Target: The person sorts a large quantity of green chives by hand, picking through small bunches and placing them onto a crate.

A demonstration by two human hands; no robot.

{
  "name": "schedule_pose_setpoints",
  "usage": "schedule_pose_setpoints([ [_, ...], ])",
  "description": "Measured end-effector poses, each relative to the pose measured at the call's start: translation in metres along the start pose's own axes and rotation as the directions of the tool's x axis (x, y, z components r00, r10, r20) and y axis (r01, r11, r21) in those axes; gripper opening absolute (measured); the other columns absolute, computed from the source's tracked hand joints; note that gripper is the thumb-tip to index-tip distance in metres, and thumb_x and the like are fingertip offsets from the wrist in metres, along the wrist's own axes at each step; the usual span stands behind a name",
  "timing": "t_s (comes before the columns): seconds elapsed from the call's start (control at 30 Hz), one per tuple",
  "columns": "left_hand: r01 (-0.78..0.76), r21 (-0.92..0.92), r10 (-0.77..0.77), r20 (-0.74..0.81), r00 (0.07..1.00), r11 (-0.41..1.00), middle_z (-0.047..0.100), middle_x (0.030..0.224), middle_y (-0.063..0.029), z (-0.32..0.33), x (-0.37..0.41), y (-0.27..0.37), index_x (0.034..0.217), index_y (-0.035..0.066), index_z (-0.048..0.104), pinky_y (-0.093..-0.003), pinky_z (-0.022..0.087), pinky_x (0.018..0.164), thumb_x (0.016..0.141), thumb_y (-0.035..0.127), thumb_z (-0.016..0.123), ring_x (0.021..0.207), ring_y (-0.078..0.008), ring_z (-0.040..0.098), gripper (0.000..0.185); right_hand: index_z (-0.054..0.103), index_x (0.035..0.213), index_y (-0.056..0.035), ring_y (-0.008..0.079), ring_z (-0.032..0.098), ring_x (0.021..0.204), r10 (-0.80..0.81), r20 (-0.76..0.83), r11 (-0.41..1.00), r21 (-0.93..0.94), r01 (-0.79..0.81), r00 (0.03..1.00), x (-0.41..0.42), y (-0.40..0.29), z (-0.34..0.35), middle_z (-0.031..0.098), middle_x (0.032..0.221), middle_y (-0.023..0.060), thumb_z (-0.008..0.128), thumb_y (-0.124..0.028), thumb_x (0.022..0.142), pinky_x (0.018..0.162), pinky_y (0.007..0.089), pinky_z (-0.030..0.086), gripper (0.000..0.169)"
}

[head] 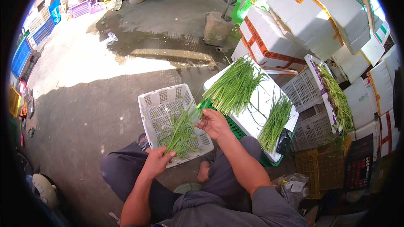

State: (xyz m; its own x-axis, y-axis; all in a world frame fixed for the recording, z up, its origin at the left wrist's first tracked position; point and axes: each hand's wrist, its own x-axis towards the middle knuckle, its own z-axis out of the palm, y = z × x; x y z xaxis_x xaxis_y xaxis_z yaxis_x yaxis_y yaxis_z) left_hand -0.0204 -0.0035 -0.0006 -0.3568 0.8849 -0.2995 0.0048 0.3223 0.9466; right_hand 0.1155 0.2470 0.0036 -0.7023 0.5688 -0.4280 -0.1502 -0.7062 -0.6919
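Observation:
My left hand [160, 161] is closed around the lower end of a small bunch of green leafy stalks [178, 132], which slants up to the right over a white plastic crate [146, 107]. Loose green trimmings [189, 143] lie in that crate. Near the upper part of the bunch is my right hand [212, 123], fingers curled beside some blurred green blades; whether it grips them I cannot tell. A large pile of long green stalks [235, 85] and a smaller pile [276, 124] rest on a white foam lid [252, 123] to the right, with a black phone-like object [283, 142] at its edge.
A green crate [235, 126] supports the foam lid. White foam boxes [303, 15] are stacked at the right, near a foam tray [320, 88] of leafy greens. A concrete block [217, 29] with a pole stands ahead. Yellow crates [328, 164] sit at the lower right.

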Motion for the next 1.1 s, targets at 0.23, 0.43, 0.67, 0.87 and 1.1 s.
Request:
schedule_pose_setpoints([
  [0.23,-0.022,0.018,0.022,-0.002,1.000,1.000,0.059,0.066,0.0000,0.000,-0.001,-0.001,0.087,0.001,0.066,-0.0279,0.041,0.054,0.094,0.022,0.063,0.060,-0.0078,0.050,0.023,0.056,0.087,-0.0065,0.0157,0.056,0.057,-0.082,0.009,0.997,-0.005,0.082,0.997,0.001,-0.005,-0.007,0.059,0.071,0.0040,0.057,-0.011,0.094,0.080,0.0443,0.055,0.009],
  [0.43,-0.056,0.004,0.056,-0.058,0.997,0.998,0.057,0.062,-0.0013,-0.003,0.003,-0.013,0.083,-0.002,0.065,-0.0289,0.040,0.052,0.093,0.021,0.063,0.056,-0.0077,0.048,0.025,0.054,0.084,-0.0051,0.0159,0.053,0.053,-0.140,-0.031,0.988,-0.069,0.138,0.990,-0.007,-0.007,-0.006,0.056,0.070,0.0047,0.059,-0.011,0.091,0.078,0.0441,0.055,0.011],
  [0.67,-0.094,0.098,0.104,-0.103,0.989,0.991,0.056,0.059,-0.0042,0.000,0.001,-0.004,0.079,-0.003,0.062,-0.0309,0.040,0.052,0.092,0.022,0.065,0.055,-0.0104,0.048,0.028,0.050,0.078,-0.0052,0.0148,0.050,0.054,-0.221,-0.103,0.967,-0.155,0.204,0.970,-0.016,-0.012,0.001,0.053,0.067,0.0042,0.056,-0.008,0.092,0.069,0.0420,0.051,0.015],
  [0.87,-0.090,0.173,0.107,-0.092,0.990,0.981,0.052,0.057,-0.0036,0.002,0.002,0.008,0.075,-0.002,0.059,-0.0323,0.041,0.053,0.092,0.023,0.064,0.055,-0.0117,0.049,0.030,0.049,0.078,-0.0059,0.0139,0.044,0.053,-0.345,-0.151,0.938,-0.042,0.343,0.926,0.000,0.000,0.001,0.049,0.066,0.0031,0.055,-0.008,0.092,0.061,0.0376,0.046,0.015],
  [1.1,-0.010,-0.169,-0.008,-0.107,0.994,0.986,0.051,0.060,0.0000,-0.008,-0.003,-0.011,0.080,0.001,0.062,-0.0279,0.034,0.047,0.095,0.022,0.062,0.051,-0.0081,0.042,0.026,0.053,0.081,-0.0058,0.0108,0.044,0.051,-0.490,-0.282,0.871,-0.125,0.475,0.825,0.003,-0.032,-0.010,0.050,0.067,0.0016,0.057,-0.012,0.093,0.067,0.0375,0.054,0.014],
])
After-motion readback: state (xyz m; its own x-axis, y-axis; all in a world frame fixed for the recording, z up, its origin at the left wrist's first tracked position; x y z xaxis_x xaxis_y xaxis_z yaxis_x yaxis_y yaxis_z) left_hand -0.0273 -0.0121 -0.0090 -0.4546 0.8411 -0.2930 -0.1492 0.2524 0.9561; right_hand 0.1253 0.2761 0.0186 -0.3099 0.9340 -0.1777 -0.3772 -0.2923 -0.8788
